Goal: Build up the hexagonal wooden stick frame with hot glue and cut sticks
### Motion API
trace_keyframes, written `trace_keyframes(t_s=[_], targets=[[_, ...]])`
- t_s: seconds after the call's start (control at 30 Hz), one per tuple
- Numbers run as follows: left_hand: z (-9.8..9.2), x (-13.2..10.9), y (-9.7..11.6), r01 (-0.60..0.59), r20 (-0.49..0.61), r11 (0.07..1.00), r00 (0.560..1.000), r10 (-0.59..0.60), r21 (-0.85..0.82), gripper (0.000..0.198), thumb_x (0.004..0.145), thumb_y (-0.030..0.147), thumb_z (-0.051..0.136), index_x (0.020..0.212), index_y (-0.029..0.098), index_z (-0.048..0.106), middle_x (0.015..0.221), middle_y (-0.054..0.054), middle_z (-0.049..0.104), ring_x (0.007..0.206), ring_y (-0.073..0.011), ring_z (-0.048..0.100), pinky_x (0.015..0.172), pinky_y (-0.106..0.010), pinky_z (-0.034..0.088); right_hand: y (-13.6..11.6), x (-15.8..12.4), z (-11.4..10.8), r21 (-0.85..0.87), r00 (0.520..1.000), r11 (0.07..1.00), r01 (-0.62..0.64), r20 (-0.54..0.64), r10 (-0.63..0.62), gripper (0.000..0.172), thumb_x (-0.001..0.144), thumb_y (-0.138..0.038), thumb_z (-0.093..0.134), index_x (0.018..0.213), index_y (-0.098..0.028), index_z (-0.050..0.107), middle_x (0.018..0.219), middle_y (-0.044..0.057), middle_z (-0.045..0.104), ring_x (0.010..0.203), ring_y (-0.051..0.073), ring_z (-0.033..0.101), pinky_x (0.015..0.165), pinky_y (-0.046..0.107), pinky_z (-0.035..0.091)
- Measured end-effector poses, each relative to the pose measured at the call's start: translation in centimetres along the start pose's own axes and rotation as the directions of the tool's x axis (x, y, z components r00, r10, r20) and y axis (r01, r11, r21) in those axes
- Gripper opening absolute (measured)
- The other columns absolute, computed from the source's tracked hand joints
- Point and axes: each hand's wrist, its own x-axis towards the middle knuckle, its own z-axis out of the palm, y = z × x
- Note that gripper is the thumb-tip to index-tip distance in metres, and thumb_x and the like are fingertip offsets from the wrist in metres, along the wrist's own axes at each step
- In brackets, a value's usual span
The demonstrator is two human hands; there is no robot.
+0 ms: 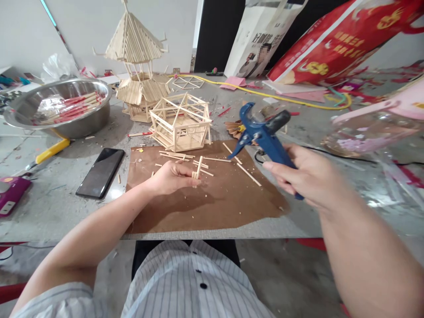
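Observation:
Over the brown mat (172, 216), my left hand (170, 179) pinches a small piece made of short wooden sticks (198, 169), one of them standing upright. My right hand (303, 174) grips a blue glue gun (270, 141) by its handle, raised above the mat's right side and apart from the sticks. Several loose wooden sticks (249, 174) lie on the mat. Just behind my left hand is an open wooden stick frame (180, 126) with a lattice floor. A taller stick pavilion (135, 39) with a pointed roof stands farther back.
A steel bowl (96, 110) of red-tipped sticks sits at the left, with a black phone (101, 172) and a purple power strip (13, 194) nearer. A yellow cable (265, 94) crosses the back. Red (334, 48) and white bags (265, 35) stand behind; a pink-rimmed clear container (380, 123) is right.

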Motion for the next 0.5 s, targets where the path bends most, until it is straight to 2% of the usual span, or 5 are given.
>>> trace_keyframes(t_s=[0.13,0.23,0.3,0.4,0.5], targets=[[0.5,-0.5,1.0,0.06,0.021,0.98,0.998,-0.057,-0.188,0.019,0.065,0.03,0.068,0.073,0.013,0.071,0.073,-0.005,0.069,0.068,-0.0116,0.06,0.07,-0.024,0.048,-0.8,-0.3,2.6,0.382,0.963,0.916,-0.126,0.269,0.02,0.027,0.068,-0.034,0.06,0.087,-0.02,0.048,0.041,-0.01,0.038,0.029,0.005,0.03,0.03,0.019,0.018],[0.6,-0.6,1.4,0.113,0.053,0.928,0.994,-0.1,-0.354,0.02,0.062,0.03,0.071,0.071,0.012,0.07,0.071,-0.005,0.069,0.065,-0.0101,0.06,0.066,-0.022,0.048,-0.9,0.2,4.6,0.516,0.946,0.839,-0.17,0.324,-0.007,0.022,0.068,-0.032,0.059,0.084,-0.018,0.053,0.035,-0.009,0.038,0.031,0.006,0.031,0.033,0.02,0.022],[0.5,-0.5,1.3,0.1,0.047,0.902,0.995,-0.089,-0.421,0.019,0.061,0.03,0.072,0.07,0.013,0.07,0.069,-0.004,0.068,0.062,-0.0091,0.059,0.065,-0.021,0.047,-0.8,0.7,5.8,0.582,0.955,0.802,-0.137,0.293,-0.049,0.019,0.067,-0.029,0.059,0.083,-0.017,0.057,0.035,-0.008,0.04,0.034,0.007,0.036,0.037,0.021,0.03],[0.4,-0.4,1.0,0.051,0.005,0.887,0.998,-0.055,-0.458,0.018,0.063,0.03,0.071,0.069,0.013,0.07,0.068,-0.004,0.068,0.064,-0.01,0.06,0.066,-0.022,0.047,-0.8,1.3,7.3,0.681,0.977,0.728,-0.081,0.2,-0.078,0.018,0.065,-0.024,0.061,0.083,-0.019,0.061,0.062,-0.002,0.06,0.061,0.012,0.056,0.057,0.024,0.045],[0.6,-0.4,0.9,0.028,-0.001,0.887,0.999,-0.032,-0.46,0.019,0.066,0.031,0.069,0.068,0.012,0.07,0.069,-0.005,0.068,0.066,-0.0107,0.06,0.066,-0.022,0.046,-1.0,1.4,8.8,0.794,0.96,0.592,-0.136,0.254,-0.121,0.022,0.065,-0.023,0.058,0.087,-0.023,0.06,0.097,0.001,0.063,0.093,0.018,0.057,0.073,0.031,0.048]])
